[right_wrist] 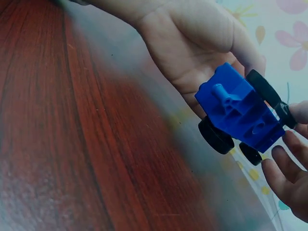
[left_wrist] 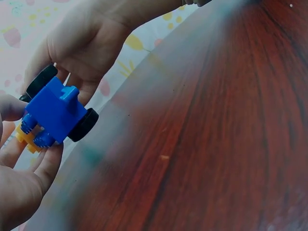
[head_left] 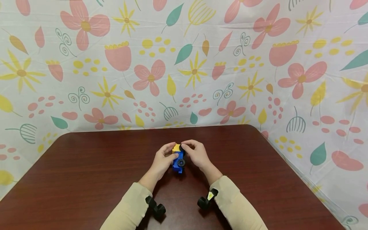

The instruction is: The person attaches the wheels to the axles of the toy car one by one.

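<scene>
A small blue toy car (head_left: 177, 166) with black wheels and a yellow front piece (head_left: 176, 148) is held up between both hands, over the dark table. My left hand (head_left: 162, 162) grips the car, thumb on the blue body and fingers along the yellow end. With thumb and fingertips, my right hand (head_left: 199, 155) pinches a black wheel (right_wrist: 287, 115) at the yellow end of the car. Another wheel (head_left: 181, 163) sits on the side of the body nearer the head camera. The car's ridged blue underside (right_wrist: 240, 113) shows in the right wrist view.
The reddish-brown wooden table (head_left: 95, 169) spreads around the hands. Behind and beside it hangs a white cloth (head_left: 178, 108) printed with flowers and leaves. Black wrist cameras (head_left: 156, 207) are strapped at both beige cuffs.
</scene>
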Action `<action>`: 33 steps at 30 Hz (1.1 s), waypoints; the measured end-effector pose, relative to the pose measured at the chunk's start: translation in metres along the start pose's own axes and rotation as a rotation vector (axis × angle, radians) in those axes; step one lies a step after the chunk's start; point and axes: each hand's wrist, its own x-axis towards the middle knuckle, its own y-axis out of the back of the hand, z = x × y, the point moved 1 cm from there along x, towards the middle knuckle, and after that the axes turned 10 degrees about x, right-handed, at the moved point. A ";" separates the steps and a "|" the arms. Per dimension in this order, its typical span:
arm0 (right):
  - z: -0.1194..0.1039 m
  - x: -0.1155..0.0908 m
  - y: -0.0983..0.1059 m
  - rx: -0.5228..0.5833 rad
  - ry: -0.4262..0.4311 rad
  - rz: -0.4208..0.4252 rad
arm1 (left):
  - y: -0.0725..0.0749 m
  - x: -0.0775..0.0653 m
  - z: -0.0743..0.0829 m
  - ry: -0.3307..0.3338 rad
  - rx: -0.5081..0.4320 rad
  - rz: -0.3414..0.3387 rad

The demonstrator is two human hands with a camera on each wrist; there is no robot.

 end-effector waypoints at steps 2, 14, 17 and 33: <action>0.001 0.000 0.000 -0.023 0.030 -0.002 | 0.000 0.001 -0.001 0.002 0.011 -0.003; 0.003 -0.001 0.001 -0.068 0.001 0.032 | -0.001 0.001 -0.001 -0.024 0.001 -0.011; 0.003 -0.001 0.001 -0.079 -0.045 0.026 | -0.001 0.000 -0.001 -0.028 0.004 -0.008; 0.004 -0.003 -0.006 0.071 -0.203 -0.047 | -0.005 -0.001 0.002 -0.055 -0.015 0.019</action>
